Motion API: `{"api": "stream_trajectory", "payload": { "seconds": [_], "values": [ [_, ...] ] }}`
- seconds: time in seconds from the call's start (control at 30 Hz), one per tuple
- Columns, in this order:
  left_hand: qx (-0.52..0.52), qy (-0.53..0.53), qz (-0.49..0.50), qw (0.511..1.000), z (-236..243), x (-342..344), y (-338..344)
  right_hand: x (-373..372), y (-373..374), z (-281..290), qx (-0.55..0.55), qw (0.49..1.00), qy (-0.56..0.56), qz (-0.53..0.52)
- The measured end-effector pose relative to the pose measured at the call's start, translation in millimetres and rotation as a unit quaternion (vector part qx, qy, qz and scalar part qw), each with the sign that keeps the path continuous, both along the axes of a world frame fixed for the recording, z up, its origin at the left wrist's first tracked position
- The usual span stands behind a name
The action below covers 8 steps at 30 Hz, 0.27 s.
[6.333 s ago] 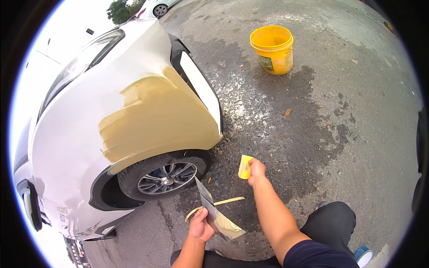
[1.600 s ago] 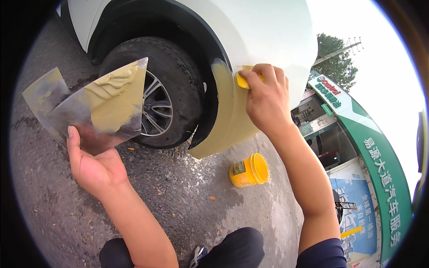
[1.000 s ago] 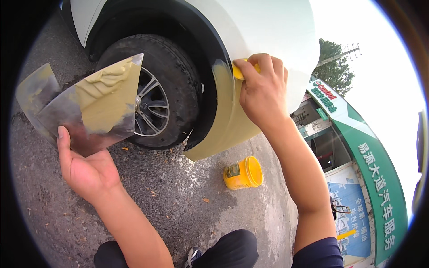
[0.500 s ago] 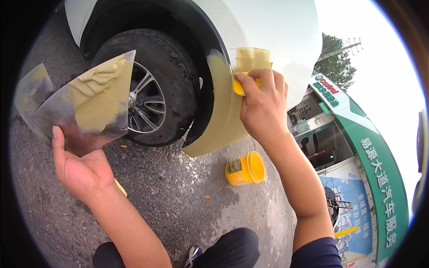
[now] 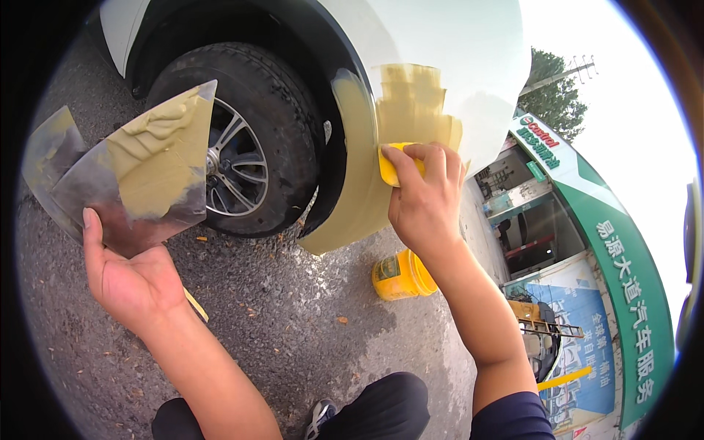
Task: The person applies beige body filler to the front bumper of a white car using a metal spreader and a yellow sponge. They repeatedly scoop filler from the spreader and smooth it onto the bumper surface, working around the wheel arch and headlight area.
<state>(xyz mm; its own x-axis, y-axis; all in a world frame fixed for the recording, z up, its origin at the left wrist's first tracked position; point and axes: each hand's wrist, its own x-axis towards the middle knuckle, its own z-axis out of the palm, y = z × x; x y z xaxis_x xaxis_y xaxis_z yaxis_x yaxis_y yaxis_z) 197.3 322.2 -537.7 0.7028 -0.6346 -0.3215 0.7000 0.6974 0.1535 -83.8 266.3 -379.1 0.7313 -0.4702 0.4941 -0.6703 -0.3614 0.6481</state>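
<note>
My left hand (image 5: 136,282) grips a clear, smeared plastic sheet (image 5: 88,194) from below, thumb on its face. Khaki body filler (image 5: 165,158) lies on the sheet, thickest in ridges near its upper corner. My right hand (image 5: 429,194) is closed on a yellow plastic spreader (image 5: 391,170), whose edge rests against the white car's body panel (image 5: 433,37). Around it a wide coat of the same filler (image 5: 367,198) covers the panel beside the wheel arch and down to its lower edge. Part of the spreader is hidden behind my fingers.
A car wheel (image 5: 242,147) with a black tyre stands left of the coated panel. On the asphalt (image 5: 293,308) lies a yellow bucket (image 5: 403,275), partly behind my right forearm. At the right is a shopfront with a green sign (image 5: 623,293). My knee (image 5: 389,411) shows at the bottom.
My right hand has drawn the spreader down the panel, and a fresh filler band shows above it. My left hand and the sheet have hardly moved.
</note>
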Motion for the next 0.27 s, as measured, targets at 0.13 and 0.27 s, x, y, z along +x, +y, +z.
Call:
{"api": "stream_trajectory", "payload": {
  "seconds": [0.13,0.27],
  "values": [
    [-0.007,-0.001,-0.005,1.000,-1,-1,0,-11,3,-10,0.010,1.000,-0.012,0.000],
    [0.003,-0.005,-0.009,1.000,-2,-2,0,-21,10,-18,0.026,0.999,-0.018,-0.006]
  ]
}}
